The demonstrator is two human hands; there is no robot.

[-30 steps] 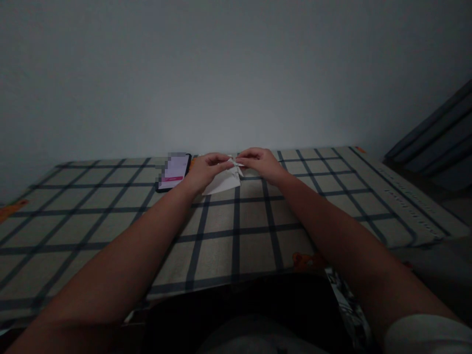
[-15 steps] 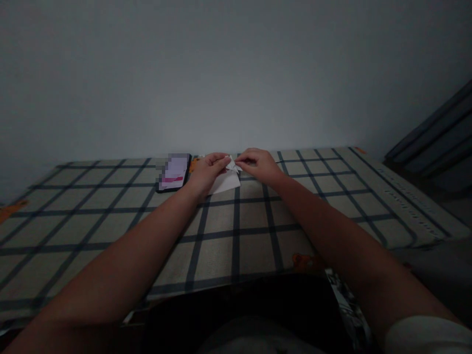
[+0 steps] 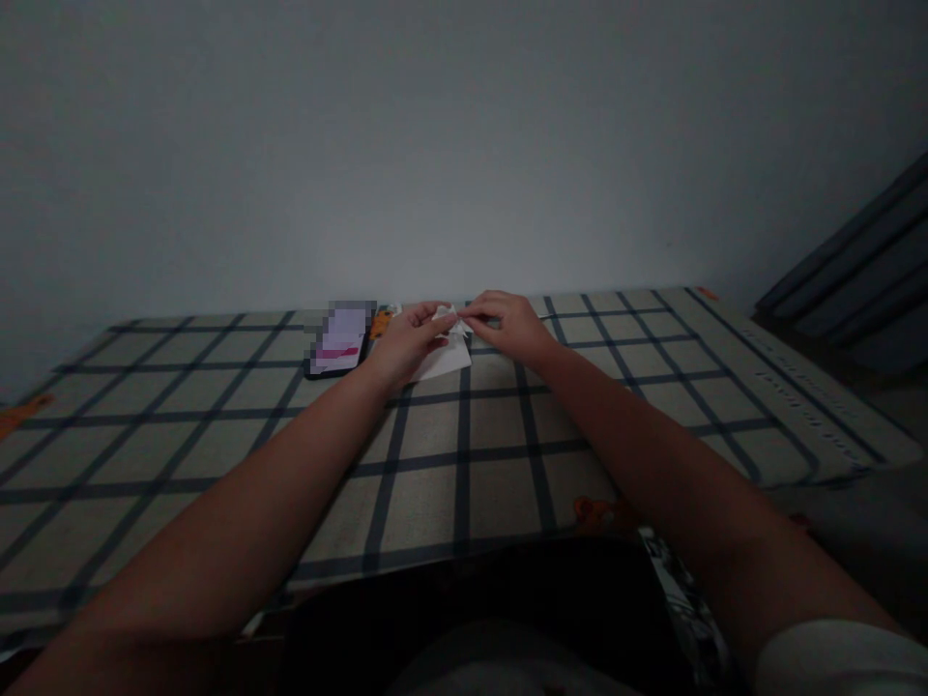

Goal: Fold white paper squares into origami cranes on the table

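Between my hands is a small piece of folded white paper (image 3: 458,329), partly covered by the fingers. My left hand (image 3: 407,338) is closed on its left side, thumb reaching to the right. My right hand (image 3: 508,322) pinches at its right side, and its fingertips meet the left thumb tip. A flat white sheet of paper (image 3: 446,362) lies on the cloth just under and in front of the left hand. The exact folds of the small piece are too blurred to make out.
A phone (image 3: 340,340) with a lit screen lies left of my left hand. The checked tablecloth (image 3: 420,493) covers the table up to a plain wall (image 3: 464,155). Dark folded fabric (image 3: 855,271) hangs at the far right.
My left thumb has shifted slightly right, up to the right fingertips, and more of the folded paper is covered. The phone and flat sheet stay in place.
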